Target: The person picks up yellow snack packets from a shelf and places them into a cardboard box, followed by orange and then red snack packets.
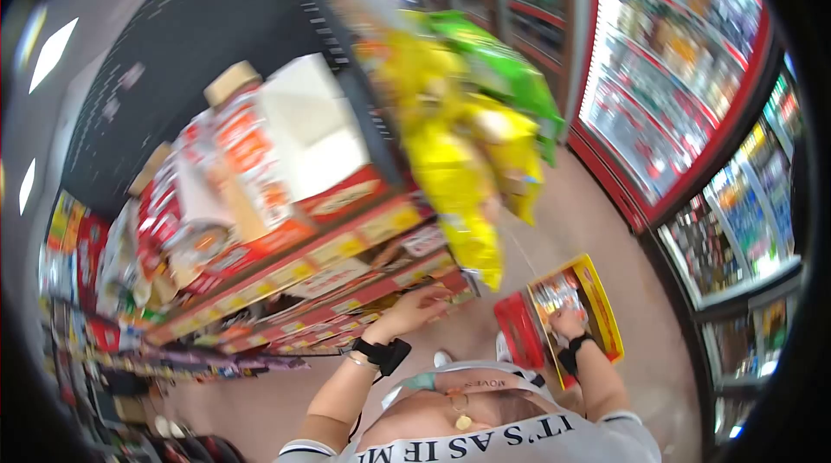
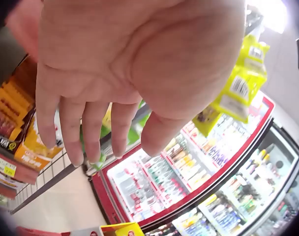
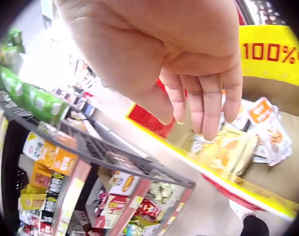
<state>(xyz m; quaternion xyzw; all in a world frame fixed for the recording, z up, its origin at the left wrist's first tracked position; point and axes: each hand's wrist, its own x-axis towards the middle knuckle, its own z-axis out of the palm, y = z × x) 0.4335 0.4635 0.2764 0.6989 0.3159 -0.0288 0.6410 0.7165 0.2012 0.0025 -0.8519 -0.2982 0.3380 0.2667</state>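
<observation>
My left hand (image 1: 417, 307) reaches to the end of the snack shelf (image 1: 381, 229), fingers loosely extended and nothing in the palm. In the left wrist view that hand (image 2: 115, 73) hangs with its fingers spread, a packet rack behind it. My right hand (image 1: 569, 322) is over a yellow-and-red cardboard box (image 1: 610, 307). Seen from the right wrist, its relaxed fingers (image 3: 208, 105) point down into the box, fingertips right at a yellow snack packet (image 3: 228, 150). A white-and-orange packet (image 3: 270, 130) lies beside it, with several others partly hidden by the hand.
Yellow snack bags (image 1: 450, 143) and a green bag (image 1: 511, 65) hang at the shelf's end. Open cartons of packets (image 1: 251, 160) fill the upper shelf. A red-framed drinks fridge (image 1: 666, 65) stands across the aisle floor (image 1: 554, 212), with more coolers (image 1: 736, 212) alongside.
</observation>
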